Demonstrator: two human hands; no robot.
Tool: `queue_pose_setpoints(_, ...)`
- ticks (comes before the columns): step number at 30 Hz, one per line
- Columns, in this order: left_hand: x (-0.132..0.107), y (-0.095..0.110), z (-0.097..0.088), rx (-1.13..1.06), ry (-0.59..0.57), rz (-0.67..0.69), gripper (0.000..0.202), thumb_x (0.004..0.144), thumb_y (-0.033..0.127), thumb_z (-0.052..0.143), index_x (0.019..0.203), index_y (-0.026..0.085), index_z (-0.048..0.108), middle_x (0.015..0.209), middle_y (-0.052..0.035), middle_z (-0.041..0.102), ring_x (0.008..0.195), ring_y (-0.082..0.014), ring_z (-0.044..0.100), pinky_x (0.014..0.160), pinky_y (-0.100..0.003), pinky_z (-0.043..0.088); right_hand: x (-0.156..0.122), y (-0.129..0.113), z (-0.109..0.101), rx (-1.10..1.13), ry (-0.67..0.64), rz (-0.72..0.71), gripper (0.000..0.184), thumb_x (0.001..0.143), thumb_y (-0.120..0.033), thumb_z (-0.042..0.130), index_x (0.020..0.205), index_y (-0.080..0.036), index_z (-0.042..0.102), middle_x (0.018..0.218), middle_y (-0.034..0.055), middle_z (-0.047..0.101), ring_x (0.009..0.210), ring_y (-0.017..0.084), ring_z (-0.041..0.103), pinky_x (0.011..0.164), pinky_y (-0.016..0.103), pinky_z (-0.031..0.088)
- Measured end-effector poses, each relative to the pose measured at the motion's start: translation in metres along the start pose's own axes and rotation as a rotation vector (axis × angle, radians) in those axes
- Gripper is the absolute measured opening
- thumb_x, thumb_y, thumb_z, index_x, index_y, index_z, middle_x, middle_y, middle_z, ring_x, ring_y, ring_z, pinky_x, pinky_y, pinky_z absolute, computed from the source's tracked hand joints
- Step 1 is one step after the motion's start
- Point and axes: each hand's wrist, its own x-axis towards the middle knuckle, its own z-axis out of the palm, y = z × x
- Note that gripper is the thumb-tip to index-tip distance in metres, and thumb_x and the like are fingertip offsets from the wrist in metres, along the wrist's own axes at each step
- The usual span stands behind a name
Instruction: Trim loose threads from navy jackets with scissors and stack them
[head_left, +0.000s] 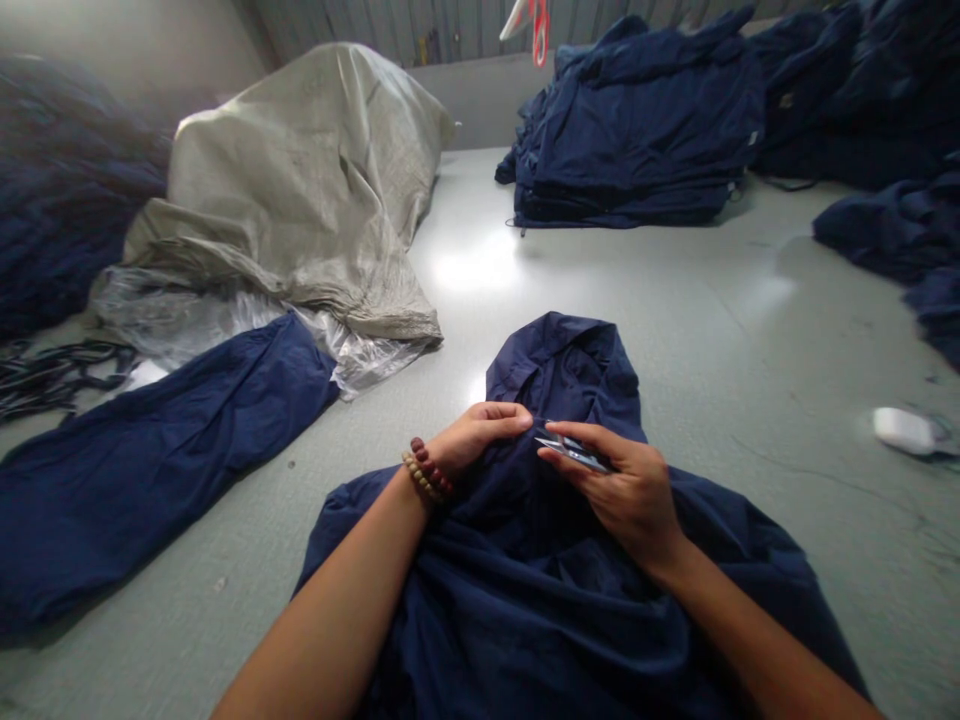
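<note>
A navy blue hooded jacket (525,620) lies spread in front of me, its hood (562,360) pointing away. My left hand (487,430), with beaded bracelets (426,470) at the wrist, pinches the jacket's fabric near the base of the hood. Close to those fingertips, my right hand (630,480) is closed around small metal thread snips (574,452). The snips' blades point left, toward the pinched spot. Whether they touch a thread there is too small to tell.
Folded navy garments (637,140) are stacked at the back. To the left, a grey cover (315,180) drapes over a bulky heap beside a navy cloth piece (172,450). A white object (904,430) sits at right on the pale table (750,350). Something red and white (538,35) hangs above.
</note>
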Motion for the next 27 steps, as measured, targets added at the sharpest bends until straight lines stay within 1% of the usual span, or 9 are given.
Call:
queue_pose_setpoints(4,0.003,-0.002,0.002,0.02,-0.009,0.027,0.046,0.071,0.053,0.089,0.074,0.013,0.068,0.069,0.002,0.055,0.065,-0.0088,0.044,0.063,-0.022,0.032,0.0,0.001,0.006,0.009,0.005,-0.026,0.011,0.091,-0.025,0.075,0.1,-0.025,0.081,0.093,0.002,0.083,0.078,0.019,0.079,0.073,0.028,0.063)
queue_pose_setpoints(7,0.002,-0.001,0.004,-0.004,0.007,0.009,0.045,0.07,0.053,0.09,0.074,0.014,0.068,0.066,0.0033,0.053,0.061,-0.008,0.042,0.061,-0.022,0.03,-0.001,-0.001,0.007,-0.006,0.037,0.018,0.009,0.091,-0.026,0.072,0.094,-0.024,0.08,0.084,0.0022,0.082,0.069,0.019,0.076,0.063,0.028,0.061)
queue_pose_setpoints(10,0.0,0.001,0.005,-0.053,0.005,-0.014,0.046,0.068,0.052,0.092,0.075,0.013,0.067,0.067,0.0032,0.054,0.06,-0.0073,0.044,0.06,-0.022,0.031,0.0,-0.001,0.006,0.039,0.113,0.176,0.014,0.091,-0.034,0.074,0.089,-0.021,0.078,0.073,0.0019,0.077,0.056,0.017,0.069,0.05,0.025,0.054)
queue_pose_setpoints(13,0.0,0.001,0.003,-0.065,0.003,-0.021,0.047,0.068,0.052,0.092,0.076,0.013,0.067,0.069,0.0026,0.056,0.061,-0.0076,0.046,0.06,-0.021,0.033,0.005,0.002,0.002,0.16,0.192,0.313,0.026,0.089,-0.045,0.076,0.088,-0.018,0.075,0.068,0.0021,0.071,0.052,0.015,0.062,0.045,0.024,0.049)
queue_pose_setpoints(17,0.002,-0.001,0.0,-0.047,0.003,-0.023,0.048,0.068,0.053,0.092,0.076,0.013,0.067,0.069,0.002,0.057,0.062,-0.0084,0.048,0.061,-0.022,0.034,0.008,0.009,-0.004,0.284,0.19,0.395,0.033,0.089,-0.05,0.075,0.088,-0.018,0.07,0.049,-0.0068,0.049,0.038,0.009,0.038,0.034,0.023,0.029)
queue_pose_setpoints(19,0.003,-0.002,-0.001,-0.044,0.008,-0.022,0.048,0.068,0.053,0.092,0.076,0.013,0.067,0.068,0.0023,0.056,0.061,-0.0082,0.047,0.061,-0.022,0.034,0.007,0.01,-0.007,0.271,0.157,0.368,0.032,0.091,-0.05,0.073,0.088,-0.019,0.067,0.052,-0.0062,0.051,0.039,0.01,0.041,0.035,0.022,0.031)
queue_pose_setpoints(21,0.003,-0.003,-0.001,-0.043,0.006,-0.013,0.047,0.068,0.052,0.092,0.074,0.013,0.066,0.067,0.0033,0.054,0.06,-0.0074,0.044,0.059,-0.022,0.032,0.004,0.007,-0.009,0.178,0.076,0.29,0.03,0.091,-0.049,0.073,0.091,-0.02,0.066,0.062,-0.0024,0.063,0.046,0.012,0.053,0.041,0.022,0.04)
queue_pose_setpoints(23,0.003,-0.002,-0.002,-0.053,-0.003,-0.005,0.046,0.069,0.051,0.091,0.074,0.013,0.065,0.066,0.0039,0.052,0.059,-0.0068,0.043,0.057,-0.021,0.029,0.002,0.004,-0.012,0.042,-0.019,0.18,0.03,0.089,-0.048,0.075,0.097,-0.021,0.066,0.07,-0.0008,0.069,0.052,0.014,0.061,0.047,0.023,0.046)
queue_pose_setpoints(27,0.0,0.0,-0.001,-0.109,0.0,-0.025,0.044,0.069,0.046,0.093,0.075,0.013,0.064,0.067,0.0035,0.053,0.059,-0.0071,0.045,0.057,-0.021,0.03,-0.001,-0.003,-0.017,-0.17,-0.089,-0.035,0.027,0.092,-0.049,0.073,0.096,-0.023,0.067,0.066,-0.0038,0.067,0.047,0.012,0.058,0.049,0.022,0.045)
